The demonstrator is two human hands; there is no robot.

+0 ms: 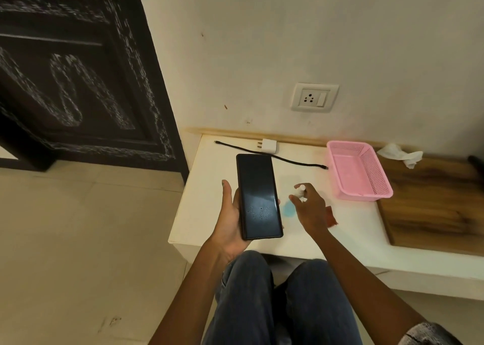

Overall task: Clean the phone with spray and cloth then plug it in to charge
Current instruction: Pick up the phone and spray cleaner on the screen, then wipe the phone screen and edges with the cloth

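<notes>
The phone [258, 196] lies screen-up in the left hand [230, 213], held above the near left corner of the white desk [209, 213]; its fingers are curled around the phone's edges. Fine droplets speckle the lower part of the dark screen. Just right of it, the right hand [310, 211] grasps a small spray bottle [301, 194] with bluish liquid, nozzle toward the phone. A reddish cloth [331, 216] shows under that hand on the desk. Farther back lie a black cable [288, 158] and a white charger [268, 145], with a wall socket [313, 98] above. A pink basket [358, 170] sits to the right, a crumpled tissue [400, 154] beyond it.
</notes>
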